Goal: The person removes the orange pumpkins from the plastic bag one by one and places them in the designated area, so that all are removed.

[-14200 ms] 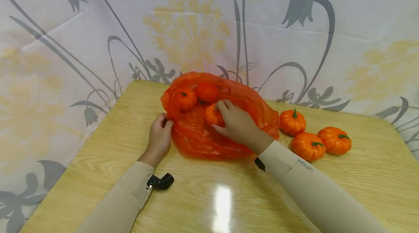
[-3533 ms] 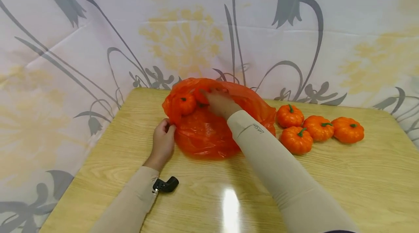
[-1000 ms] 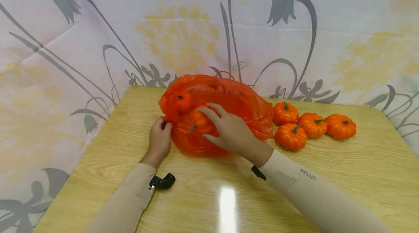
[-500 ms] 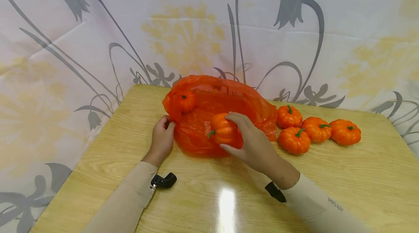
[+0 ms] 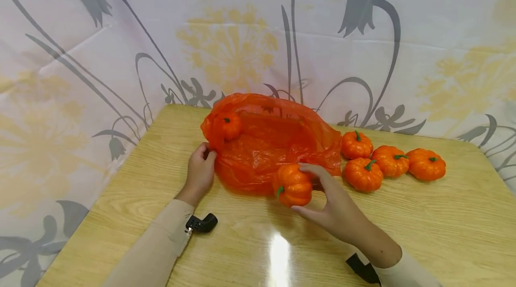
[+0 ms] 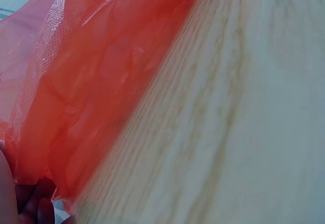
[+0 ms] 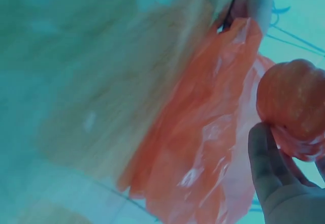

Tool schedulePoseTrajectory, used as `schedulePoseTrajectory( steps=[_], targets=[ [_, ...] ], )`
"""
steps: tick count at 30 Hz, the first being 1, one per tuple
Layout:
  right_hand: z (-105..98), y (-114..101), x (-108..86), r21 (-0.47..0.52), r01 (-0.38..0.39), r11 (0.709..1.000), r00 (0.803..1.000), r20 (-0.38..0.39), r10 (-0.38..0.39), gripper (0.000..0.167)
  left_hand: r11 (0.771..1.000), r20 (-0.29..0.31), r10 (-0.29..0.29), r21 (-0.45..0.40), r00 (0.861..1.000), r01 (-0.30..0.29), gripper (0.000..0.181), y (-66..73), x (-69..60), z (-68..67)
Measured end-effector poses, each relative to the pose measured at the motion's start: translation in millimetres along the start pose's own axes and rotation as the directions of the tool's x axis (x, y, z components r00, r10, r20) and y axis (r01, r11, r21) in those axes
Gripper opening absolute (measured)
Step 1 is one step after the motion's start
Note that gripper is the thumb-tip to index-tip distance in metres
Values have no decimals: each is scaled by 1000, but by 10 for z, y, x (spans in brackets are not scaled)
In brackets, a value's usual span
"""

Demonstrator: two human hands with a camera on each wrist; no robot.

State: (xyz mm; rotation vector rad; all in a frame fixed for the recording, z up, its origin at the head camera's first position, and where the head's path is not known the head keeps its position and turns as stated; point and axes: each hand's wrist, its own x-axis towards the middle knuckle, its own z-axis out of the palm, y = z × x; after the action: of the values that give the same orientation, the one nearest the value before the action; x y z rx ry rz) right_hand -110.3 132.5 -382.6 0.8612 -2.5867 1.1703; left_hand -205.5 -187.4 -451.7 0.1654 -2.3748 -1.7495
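Observation:
In the head view a thin red plastic bag [image 5: 258, 161] lies with its mouth spread toward the person. My left hand [image 5: 200, 171] pinches the bag's left edge; the left wrist view shows its curled fingers [image 6: 38, 203] at the red plastic. One small orange pumpkin [image 5: 231, 126] with a dark stem sits inside the bag at the back left. My right hand [image 5: 336, 208] holds another orange pumpkin [image 5: 295, 185] between thumb and fingers, over the bag's front edge, its green stem pointing left. In the right wrist view this pumpkin [image 7: 294, 102] rests against the fingertips.
Several more pumpkins stand grouped right of the bag: one at the back [image 5: 356, 145], one in front [image 5: 363, 175], one beside them [image 5: 389, 161] and one farthest right [image 5: 426, 164]. The wooden table [image 5: 242, 242] meets a flower-patterned cloth [image 5: 250, 32] behind.
Over the last second my right hand has taken a pumpkin out of the bag, moving it right and toward the person. Earlier, another pumpkin joined the group on the right. My left hand stays put.

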Motion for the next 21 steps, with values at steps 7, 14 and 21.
schedulePoseTrajectory(
  steps=[7, 14, 21],
  targets=[
    [-112, 94, -202, 43, -88, 995, 996, 7, 88, 79, 999, -16, 36, -19, 999, -36, 19, -23, -19, -6],
    [-255, 228, -311, 42, -38, 998, 998, 45, 36, 83, 999, -8, 42, -12, 999, -42, 21, -46, -4, 1],
    [-411, 317, -361, 20, -75, 997, 991, 110, 72, 79, 1000, 5, 16, -2, 1000, -16, 21, -12, -15, -17]
  ],
)
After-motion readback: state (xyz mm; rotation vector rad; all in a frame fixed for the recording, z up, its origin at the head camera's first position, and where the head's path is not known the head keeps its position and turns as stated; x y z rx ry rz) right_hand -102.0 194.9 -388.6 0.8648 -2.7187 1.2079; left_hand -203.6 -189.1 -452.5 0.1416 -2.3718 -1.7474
